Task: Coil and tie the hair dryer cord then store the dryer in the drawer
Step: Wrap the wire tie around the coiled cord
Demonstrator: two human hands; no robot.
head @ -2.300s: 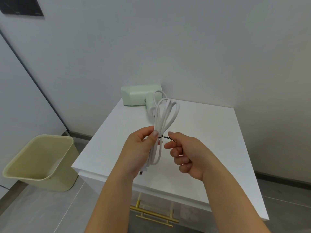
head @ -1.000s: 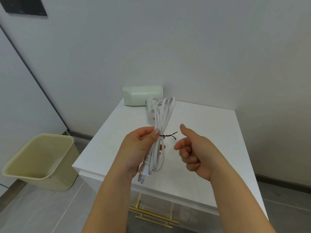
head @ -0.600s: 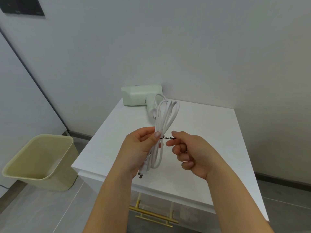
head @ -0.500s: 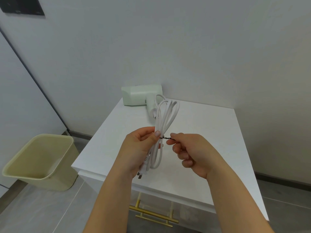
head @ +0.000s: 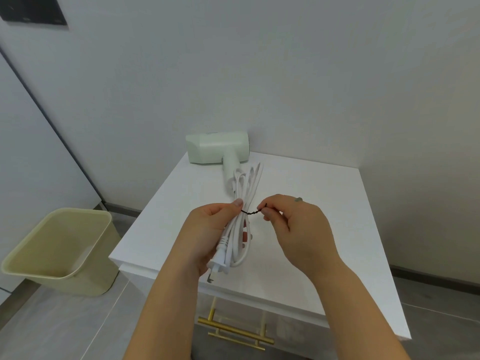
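Observation:
A pale green hair dryer (head: pixel 217 148) lies at the back of the white cabinet top (head: pixel 311 193), its handle pointing toward me. Its white cord (head: pixel 246 188) is gathered into a long coil above the cabinet. My left hand (head: pixel 207 229) grips the coil at its middle, thumb on top, and the plug (head: pixel 218 265) hangs below my palm. A black twist tie (head: pixel 250 211) wraps the coil, its twisted tail sticking out to the right. My right hand (head: pixel 293 227) pinches the end of that tail between thumb and forefinger.
Below the cabinet's front edge a drawer front with a gold bar handle (head: pixel 233 331) shows. A pale yellow bin (head: pixel 59 249) stands on the grey floor to the left. White walls close in behind and to the right of the cabinet.
My right hand let go of the tie a second ago, then took its tail again and has turned it. The coil has tilted so the plug hangs lower.

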